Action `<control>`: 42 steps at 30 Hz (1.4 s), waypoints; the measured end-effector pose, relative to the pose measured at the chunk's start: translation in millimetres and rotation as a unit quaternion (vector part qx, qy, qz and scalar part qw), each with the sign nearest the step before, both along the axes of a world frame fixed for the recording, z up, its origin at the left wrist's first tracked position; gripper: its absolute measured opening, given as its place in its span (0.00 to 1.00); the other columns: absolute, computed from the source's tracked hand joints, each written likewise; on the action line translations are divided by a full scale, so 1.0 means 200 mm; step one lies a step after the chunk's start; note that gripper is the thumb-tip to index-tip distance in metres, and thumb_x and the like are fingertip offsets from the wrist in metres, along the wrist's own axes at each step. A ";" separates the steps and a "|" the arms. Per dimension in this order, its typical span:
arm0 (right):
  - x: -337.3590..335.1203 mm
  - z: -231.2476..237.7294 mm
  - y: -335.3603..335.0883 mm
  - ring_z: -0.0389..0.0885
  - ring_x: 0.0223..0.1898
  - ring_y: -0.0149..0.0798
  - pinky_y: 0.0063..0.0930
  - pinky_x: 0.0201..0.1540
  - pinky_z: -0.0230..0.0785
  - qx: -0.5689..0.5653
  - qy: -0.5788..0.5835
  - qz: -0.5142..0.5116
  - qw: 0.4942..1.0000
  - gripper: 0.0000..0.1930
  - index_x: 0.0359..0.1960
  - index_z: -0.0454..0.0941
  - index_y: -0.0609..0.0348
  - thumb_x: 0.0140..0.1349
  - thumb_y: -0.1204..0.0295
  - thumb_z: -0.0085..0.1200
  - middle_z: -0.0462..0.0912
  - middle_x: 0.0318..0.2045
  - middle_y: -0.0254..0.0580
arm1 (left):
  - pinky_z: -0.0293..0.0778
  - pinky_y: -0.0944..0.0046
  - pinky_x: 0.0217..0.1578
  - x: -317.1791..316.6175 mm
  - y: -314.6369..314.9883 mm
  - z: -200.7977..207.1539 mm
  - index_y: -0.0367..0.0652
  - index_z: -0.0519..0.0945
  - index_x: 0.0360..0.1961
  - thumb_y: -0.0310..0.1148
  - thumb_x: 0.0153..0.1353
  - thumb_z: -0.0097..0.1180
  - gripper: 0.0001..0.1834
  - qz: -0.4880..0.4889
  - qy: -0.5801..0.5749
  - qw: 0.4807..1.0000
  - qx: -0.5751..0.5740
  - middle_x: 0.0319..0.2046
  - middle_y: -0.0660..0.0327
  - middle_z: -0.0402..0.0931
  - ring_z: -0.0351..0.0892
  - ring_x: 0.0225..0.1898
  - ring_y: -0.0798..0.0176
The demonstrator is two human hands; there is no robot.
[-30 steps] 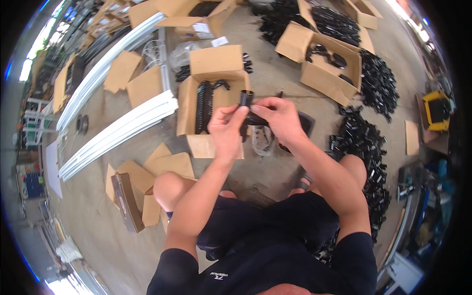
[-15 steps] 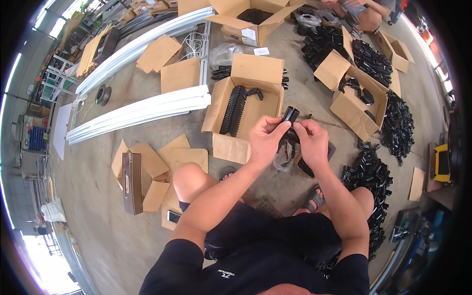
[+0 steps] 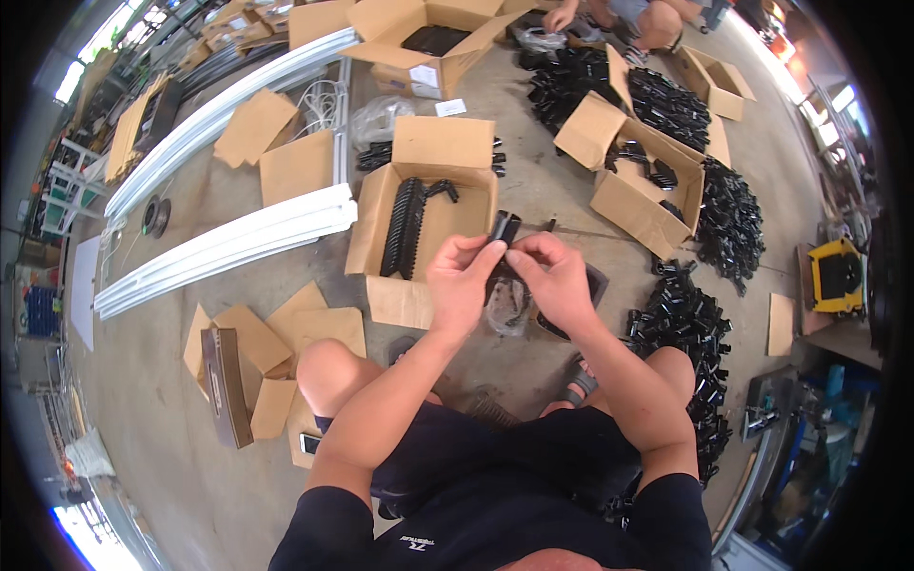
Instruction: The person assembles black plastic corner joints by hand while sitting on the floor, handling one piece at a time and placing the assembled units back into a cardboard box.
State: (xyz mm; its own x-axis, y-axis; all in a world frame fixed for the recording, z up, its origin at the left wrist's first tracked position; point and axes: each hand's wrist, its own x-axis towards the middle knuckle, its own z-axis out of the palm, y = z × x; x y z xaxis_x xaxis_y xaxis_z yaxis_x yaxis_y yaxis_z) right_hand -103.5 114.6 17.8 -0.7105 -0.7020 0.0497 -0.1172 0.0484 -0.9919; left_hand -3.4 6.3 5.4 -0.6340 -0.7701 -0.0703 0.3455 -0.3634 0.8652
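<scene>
My left hand (image 3: 455, 285) is closed around a black tubular fitting (image 3: 506, 225), thumb on its near side. Against the lower part of the same fitting, my right hand (image 3: 557, 282) is closed, its thumb and fingers pinching there; exactly what these fingertips grip is partly hidden. Just beyond my left hand stands an open cardboard box (image 3: 466, 252) with a neat row of black fittings (image 3: 405, 228) along its left side and a few loose ones at the top. Below the hands lies a clear plastic bag (image 3: 506, 309), beside a dark open container (image 3: 597, 284) partly covered by my right hand.
Heaps of black fittings (image 3: 681, 319) lie to my right and farther off, around another open box (image 3: 640, 205). White metal profiles (image 3: 228, 249) stretch across the left. Flattened cardboard (image 3: 328, 333) and a phone (image 3: 309, 443) lie near my left knee. Another person (image 3: 657, 24) crouches at the far right.
The whole view has swung, so the surroundings sit farther left in the picture. Both hands stay together on the black fitting, with only slight finger movement.
</scene>
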 end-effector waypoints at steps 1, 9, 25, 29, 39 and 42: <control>0.00 0.03 0.01 0.83 0.37 0.34 0.29 0.43 0.75 0.015 0.036 0.001 0.999 0.07 0.38 0.82 0.68 0.64 0.75 0.62 0.84 0.36 0.44 | 0.79 0.72 0.38 0.00 0.00 0.00 0.35 0.80 0.41 0.19 0.63 0.64 0.07 -0.007 0.002 1.000 -0.003 0.37 0.56 0.86 0.83 0.35 0.72; -0.02 0.06 0.04 0.81 0.32 0.27 0.24 0.38 0.74 0.033 -0.109 -0.034 0.993 0.07 0.39 0.83 0.68 0.67 0.75 0.60 0.85 0.31 0.36 | 0.78 0.72 0.40 -0.01 0.03 0.03 0.33 0.80 0.42 0.20 0.64 0.64 0.08 -0.022 0.001 1.000 -0.018 0.38 0.56 0.85 0.82 0.36 0.73; 0.04 0.05 0.02 0.78 0.31 0.23 0.21 0.35 0.72 -0.005 -0.178 -0.068 0.982 0.07 0.39 0.84 0.68 0.67 0.74 0.61 0.85 0.30 0.35 | 0.78 0.73 0.40 0.00 0.04 0.01 0.34 0.80 0.41 0.20 0.63 0.65 0.07 -0.009 -0.020 0.999 -0.034 0.37 0.56 0.86 0.82 0.36 0.73; 0.07 0.07 0.03 0.79 0.31 0.24 0.22 0.34 0.72 0.020 -0.140 -0.087 0.986 0.08 0.40 0.83 0.69 0.67 0.74 0.61 0.85 0.30 0.37 | 0.78 0.73 0.39 -0.01 0.04 0.01 0.34 0.80 0.40 0.20 0.63 0.65 0.07 -0.006 -0.018 0.999 -0.042 0.37 0.56 0.85 0.82 0.36 0.73; 0.04 0.00 0.01 0.81 0.31 0.38 0.32 0.37 0.74 0.001 -0.013 -0.095 0.995 0.07 0.36 0.84 0.65 0.62 0.73 0.63 0.83 0.30 0.46 | 0.78 0.72 0.40 0.00 0.04 0.01 0.35 0.79 0.40 0.19 0.64 0.63 0.06 0.004 -0.027 0.997 -0.069 0.37 0.57 0.85 0.82 0.36 0.73; 0.04 0.03 0.03 0.77 0.32 0.24 0.24 0.36 0.72 0.025 -0.022 -0.075 0.997 0.07 0.39 0.83 0.67 0.67 0.75 0.60 0.83 0.32 0.35 | 0.77 0.72 0.38 0.00 0.05 0.01 0.36 0.78 0.40 0.21 0.66 0.62 0.05 0.003 -0.039 0.996 -0.079 0.36 0.58 0.84 0.81 0.35 0.73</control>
